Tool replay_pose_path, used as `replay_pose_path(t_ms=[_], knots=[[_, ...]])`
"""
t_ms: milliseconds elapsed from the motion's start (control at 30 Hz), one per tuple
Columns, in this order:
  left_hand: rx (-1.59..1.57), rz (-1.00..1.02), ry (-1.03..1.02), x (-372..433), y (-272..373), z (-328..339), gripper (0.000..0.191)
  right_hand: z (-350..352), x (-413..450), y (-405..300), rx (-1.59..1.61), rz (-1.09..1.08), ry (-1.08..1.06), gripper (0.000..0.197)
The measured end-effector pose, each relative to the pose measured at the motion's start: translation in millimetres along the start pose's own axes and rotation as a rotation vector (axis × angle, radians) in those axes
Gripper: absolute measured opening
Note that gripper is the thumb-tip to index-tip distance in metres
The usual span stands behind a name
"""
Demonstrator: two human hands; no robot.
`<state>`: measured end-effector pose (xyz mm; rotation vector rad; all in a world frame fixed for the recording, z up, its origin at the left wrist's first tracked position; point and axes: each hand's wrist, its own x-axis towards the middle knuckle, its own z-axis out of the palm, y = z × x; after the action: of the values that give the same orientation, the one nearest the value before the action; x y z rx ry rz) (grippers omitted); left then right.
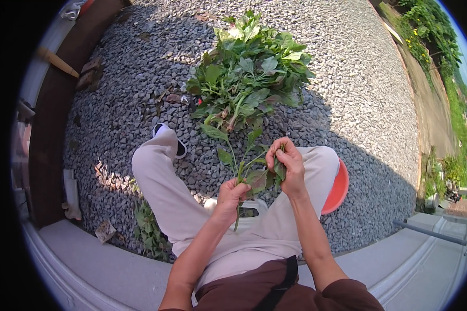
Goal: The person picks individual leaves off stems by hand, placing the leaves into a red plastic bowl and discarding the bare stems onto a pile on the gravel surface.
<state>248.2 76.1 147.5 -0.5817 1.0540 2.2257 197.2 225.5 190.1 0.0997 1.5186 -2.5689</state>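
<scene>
My left hand (230, 197) grips the stem of a leafy green plant (241, 171), whose cut end pokes out below the fist. Leaves fan upward from that stem, some with a reddish tinge. Just to the right, my right hand (290, 165) pinches a few green leaves (279, 171) between thumb and fingers. Whether those leaves are still joined to the stem cannot be made out. Beyond both hands lies a large heap of leafy stalks (253, 74), with thick stem ends pointing towards me. What lies under the heap is mostly hidden.
Grey gravel (362, 77) covers the ground. An orange-red plastic basin (336, 190) sits beside my right knee, partly hidden. Between my legs is a white plastic object (258, 204). More greens (150, 229) lie by my left thigh, near a stone block (105, 231) and a concrete ledge (101, 258).
</scene>
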Motion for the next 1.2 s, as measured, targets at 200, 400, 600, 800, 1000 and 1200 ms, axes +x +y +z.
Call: replay_pose_path(t_ms=[200,400,600,800,1000,1200], knots=[[0.746,0.318,0.350,15,-3,-23,0.009,22,-21,-10,-0.281,-0.215,0.088,0.006],[0.450,0.203,0.174,13,3,-29,0.007,-8,-30,-65,-0.424,-0.448,0.247,0.006],[0.377,0.179,0.128,4,16,-41,0.028,-101,-63,-107,-0.518,-0.315,0.619,0.011],[0.347,0.141,0.150,3,9,-46,0.039,-265,-129,-51,-1.236,0.063,0.856,0.015],[0.378,0.105,0.235,1,9,-57,0.036,-316,-141,-3,-1.331,0.473,0.897,0.025],[0.407,0.095,0.210,-1,9,-44,0.037,-387,-138,38,-1.615,0.325,0.960,0.041]])
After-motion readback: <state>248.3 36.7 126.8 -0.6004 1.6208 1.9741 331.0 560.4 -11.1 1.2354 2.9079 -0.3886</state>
